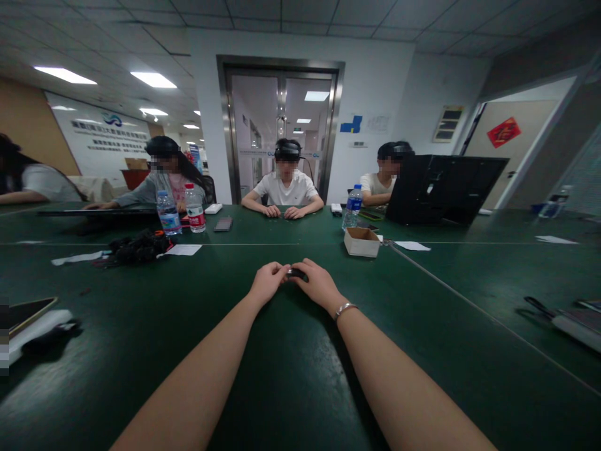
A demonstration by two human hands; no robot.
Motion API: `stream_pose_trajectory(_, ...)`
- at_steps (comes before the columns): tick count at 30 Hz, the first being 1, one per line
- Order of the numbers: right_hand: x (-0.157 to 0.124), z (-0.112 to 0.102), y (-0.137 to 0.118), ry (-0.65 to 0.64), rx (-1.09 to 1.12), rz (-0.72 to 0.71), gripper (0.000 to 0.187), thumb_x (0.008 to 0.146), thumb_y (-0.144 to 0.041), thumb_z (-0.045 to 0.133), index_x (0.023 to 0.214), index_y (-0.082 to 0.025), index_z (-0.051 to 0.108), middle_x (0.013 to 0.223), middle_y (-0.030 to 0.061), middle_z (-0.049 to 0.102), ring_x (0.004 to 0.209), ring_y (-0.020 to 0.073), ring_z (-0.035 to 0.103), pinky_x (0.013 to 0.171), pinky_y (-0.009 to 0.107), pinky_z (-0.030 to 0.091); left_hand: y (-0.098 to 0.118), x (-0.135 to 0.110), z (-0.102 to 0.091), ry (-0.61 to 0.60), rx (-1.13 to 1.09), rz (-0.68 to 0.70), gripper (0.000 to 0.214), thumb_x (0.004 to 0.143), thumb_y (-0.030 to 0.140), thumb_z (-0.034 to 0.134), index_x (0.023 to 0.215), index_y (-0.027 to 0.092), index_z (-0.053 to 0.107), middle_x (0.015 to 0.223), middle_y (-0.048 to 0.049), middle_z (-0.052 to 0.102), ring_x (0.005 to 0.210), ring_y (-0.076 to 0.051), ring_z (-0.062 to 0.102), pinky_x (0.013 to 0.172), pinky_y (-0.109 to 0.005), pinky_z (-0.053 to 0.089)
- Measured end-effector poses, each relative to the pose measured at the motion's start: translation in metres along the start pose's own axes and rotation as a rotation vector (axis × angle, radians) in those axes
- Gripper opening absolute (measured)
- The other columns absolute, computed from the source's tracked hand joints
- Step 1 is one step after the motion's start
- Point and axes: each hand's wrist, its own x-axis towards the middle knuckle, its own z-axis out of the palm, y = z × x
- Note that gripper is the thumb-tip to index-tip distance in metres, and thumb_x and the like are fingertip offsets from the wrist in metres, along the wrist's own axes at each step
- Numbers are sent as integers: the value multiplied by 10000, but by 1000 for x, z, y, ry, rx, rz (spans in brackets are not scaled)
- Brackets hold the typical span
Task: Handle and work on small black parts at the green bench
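Observation:
Between my two hands is a small dark object with a shiny edge, low over the green table. Its kind cannot be made out, since fingers cover much of it. My left hand is closed, thumb and fingertips pinching its left end. Around its right side curve the fingers and thumb of my right hand, also closed on it. A silver bracelet circles my right wrist.
Beyond my hands stand a small open cardboard box, plastic bottles and a black monitor. Tangled black cables lie to the left. A phone rests at the left edge. Several people sit around the table.

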Motion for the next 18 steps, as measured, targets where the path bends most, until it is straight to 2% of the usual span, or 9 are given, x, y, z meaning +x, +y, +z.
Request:
stream_pose_trajectory(3,0,0,-2,25,-9,-16,239,849,-284,559,1083,-253,593,959,19,550,822,126,547,692,236,383,3,-1,0,26,87,-9,470,782,590,443,635,165,581,564,-8,583,555,-136,538,581,-261,395)
stream_pose_trajectory(8,-1,-1,-5,15,-15,-21,244,845,-294,569,1083,-246,592,958,24,553,833,130,550,701,238,390,7,-3,-2,33,187,-7,528,809,614,373,632,172,600,549,-2,574,544,-143,536,572,-265,365)
stream_pose_trajectory(13,0,0,-2,5,-11,5,260,841,-304,571,1093,-242,594,947,25,555,808,129,541,687,242,387,4,-3,-2,16,122,27,416,781,568,474,697,178,593,636,1,602,625,-141,556,609,-256,405)
stream_pose_trajectory(18,0,1,2,-28,16,24,244,837,-314,576,1068,-240,606,941,26,557,813,129,542,689,242,384,0,0,-1,-48,-50,77,245,720,385,626,841,172,611,805,-32,654,770,-154,598,739,-279,471)
